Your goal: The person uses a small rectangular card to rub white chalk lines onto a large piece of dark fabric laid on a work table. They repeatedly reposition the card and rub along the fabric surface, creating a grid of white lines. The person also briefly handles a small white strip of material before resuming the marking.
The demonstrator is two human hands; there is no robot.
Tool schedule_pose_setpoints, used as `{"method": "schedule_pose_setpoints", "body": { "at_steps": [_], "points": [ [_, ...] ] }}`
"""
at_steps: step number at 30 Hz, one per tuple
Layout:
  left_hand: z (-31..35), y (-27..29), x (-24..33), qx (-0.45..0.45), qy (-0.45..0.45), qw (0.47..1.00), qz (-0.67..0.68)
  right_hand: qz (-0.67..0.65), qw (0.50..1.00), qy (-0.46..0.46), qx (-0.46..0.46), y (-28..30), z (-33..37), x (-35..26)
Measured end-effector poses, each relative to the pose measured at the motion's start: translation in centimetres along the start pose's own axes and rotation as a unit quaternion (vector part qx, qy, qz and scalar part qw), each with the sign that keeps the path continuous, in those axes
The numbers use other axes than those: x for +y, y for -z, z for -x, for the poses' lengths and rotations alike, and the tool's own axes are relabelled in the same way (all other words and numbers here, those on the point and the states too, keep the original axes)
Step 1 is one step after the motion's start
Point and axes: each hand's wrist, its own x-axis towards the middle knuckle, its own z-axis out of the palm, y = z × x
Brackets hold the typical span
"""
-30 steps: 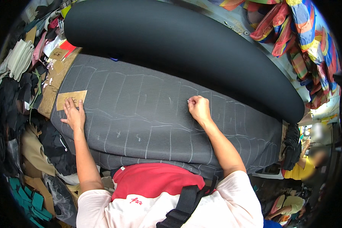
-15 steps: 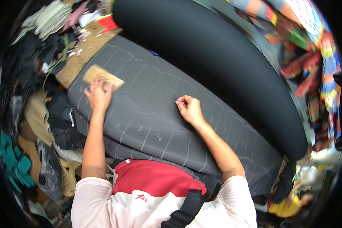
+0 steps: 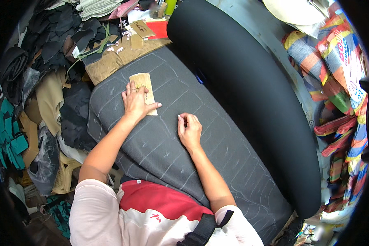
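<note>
My left hand (image 3: 136, 100) lies with fingers spread on a tan cardboard template (image 3: 145, 88), pressing it against dark grey cloth (image 3: 229, 135). Thin pale lines cross much of that cloth, forming rows of outlines. To the right of the template, my right hand (image 3: 190, 129) rests near the cloth with thumb and fingers pinched. A tiny white tip, looking like chalk, shows at the fingertips; most of it is hidden.
A large black fabric roll (image 3: 246, 98) lies along the cloth's far right side. Beyond the cloth's upper left edge, a brown board (image 3: 104, 67) holds a red card (image 3: 158, 29) and small scraps. Dark offcuts (image 3: 37, 49) pile up at left; multicoloured striped bags (image 3: 328, 78) stand at right.
The view has turned. My left hand and the template have shifted over the cloth, the template now more upright in view. My right hand is closer to it, still pinched.
</note>
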Motion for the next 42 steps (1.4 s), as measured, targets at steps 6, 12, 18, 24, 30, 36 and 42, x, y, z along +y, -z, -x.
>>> {"method": "schedule_pose_setpoints", "body": {
  "at_steps": [6,12,18,24,30,36,42],
  "points": [
    [-1.8,0.4,0.4,-0.023,-0.015,0.999,0.038,0.000,1.000,-0.014,-0.011,0.0,-0.3,-0.2],
    [-10.8,4.3,-1.5,0.128,-0.105,0.985,-0.049,0.014,1.000,-0.017,-0.001,-0.3,-0.5,0.0],
    [-25.1,7.4,-6.0,0.053,0.129,0.988,-0.072,0.012,1.000,-0.026,-0.003,-0.3,-0.6,0.0],
    [-25.4,1.2,-6.8,-0.008,0.214,0.973,-0.091,0.000,0.999,-0.034,-0.010,0.0,-0.7,-0.1],
    [-25.8,2.7,-7.8,0.065,0.181,0.978,0.081,0.007,1.000,-0.009,0.014,-0.2,-0.9,0.2],
    [-14.4,5.4,-8.1,0.044,0.089,0.937,0.334,-0.037,0.999,-0.010,0.035,-0.4,-0.6,0.6],
    [7.9,4.0,-12.8,0.024,0.256,0.901,0.349,-0.149,0.973,-0.156,-0.084,4.1,-0.3,1.5]
  ]
}}
